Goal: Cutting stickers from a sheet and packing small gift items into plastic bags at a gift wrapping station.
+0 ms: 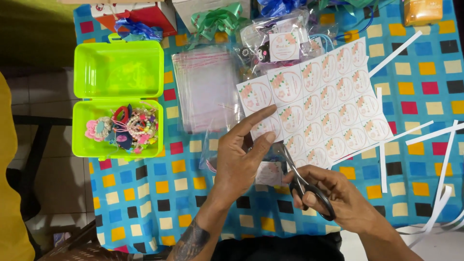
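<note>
1. Far to my left, well apart from both hands, a green plastic box (117, 96) lies open on the tabletop (145, 203), with small colourful trinkets (123, 129) in its lower half.
2. Between the box and the sheet lies a stack of clear plastic bags (205, 89).
3. My left hand (239, 157) pinches the near left corner of the sticker sheet (316, 104), thumb and forefinger closed on its edge, holding it up off the cloth.
4. The sheet runs away from that grip up and to the right, its long axis slanting toward the far right corner.
5. My right hand (333, 195) is closed through the handles of the scissors (302, 181); the blades point up and left, meeting the sheet's near edge just beside my left thumb. I cannot tell how wide the blades stand.
6. To the right, cut white paper strips (425, 133) lie scattered.
</note>
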